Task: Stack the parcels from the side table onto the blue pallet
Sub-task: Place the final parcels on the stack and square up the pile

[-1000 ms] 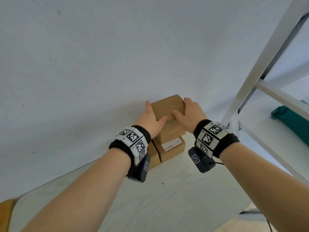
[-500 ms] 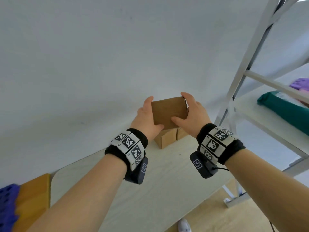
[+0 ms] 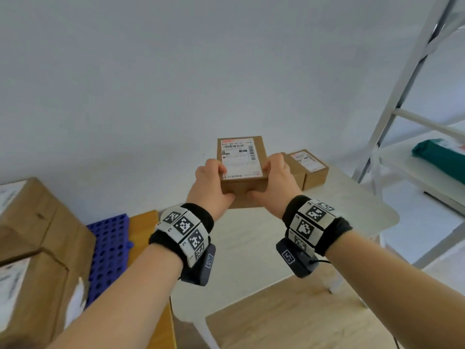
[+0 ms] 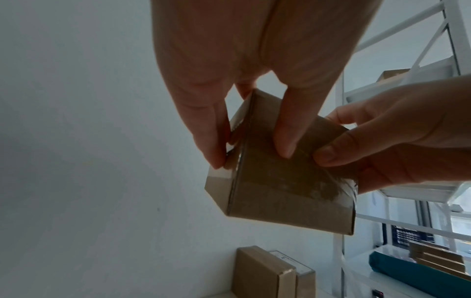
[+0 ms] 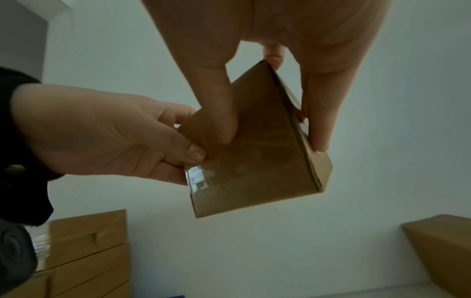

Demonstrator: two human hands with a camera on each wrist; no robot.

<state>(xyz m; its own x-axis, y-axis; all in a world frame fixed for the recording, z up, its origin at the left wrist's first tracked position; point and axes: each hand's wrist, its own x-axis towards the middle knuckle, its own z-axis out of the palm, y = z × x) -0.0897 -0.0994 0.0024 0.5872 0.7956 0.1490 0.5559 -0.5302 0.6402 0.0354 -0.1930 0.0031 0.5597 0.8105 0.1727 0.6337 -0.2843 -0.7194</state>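
Note:
A small brown parcel with a white shipping label hangs in the air above the side table, label up. My left hand grips its left side and my right hand grips its right side, thumbs on top and fingers curled under. From below, the same parcel shows its taped underside with fingers of both hands on it. Two more small parcels stand at the table's far end by the wall. The blue pallet lies at the lower left, partly covered by large boxes.
A white metal shelf frame stands to the right, with a teal bundle on one shelf. A wooden board lies between pallet and table. A white wall is behind everything. Wood floor shows below the table.
Both hands lifted the top parcel off the pile and drew it toward me and leftward, turning its label face up. The view swung left, bringing the blue pallet and large boxes into sight.

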